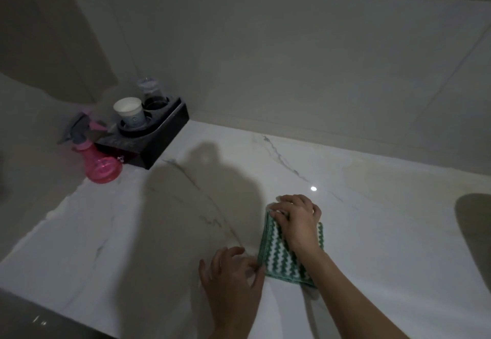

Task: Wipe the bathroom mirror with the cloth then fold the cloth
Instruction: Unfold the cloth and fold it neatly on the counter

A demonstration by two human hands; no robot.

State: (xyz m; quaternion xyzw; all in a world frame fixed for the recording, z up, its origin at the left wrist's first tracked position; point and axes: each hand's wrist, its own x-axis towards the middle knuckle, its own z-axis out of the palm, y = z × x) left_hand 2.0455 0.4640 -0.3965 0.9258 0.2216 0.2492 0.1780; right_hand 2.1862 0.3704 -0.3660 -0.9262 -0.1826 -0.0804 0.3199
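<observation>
A green and white zigzag-striped cloth (279, 256) lies folded into a small rectangle on the white marble counter (132, 232). My right hand (297, 219) lies across its far half, fingers curled over the top left corner. My left hand (233, 277) rests on the counter at the cloth's near left edge, thumb and fingertips touching that edge. The mirror is out of view.
A pink spray bottle (99, 163) stands at the back left beside a black holder (148, 139) with a paper cup (130, 112) and a clear glass (150, 90). A sink basin edge (475, 232) shows at the right. A tiled wall rises behind.
</observation>
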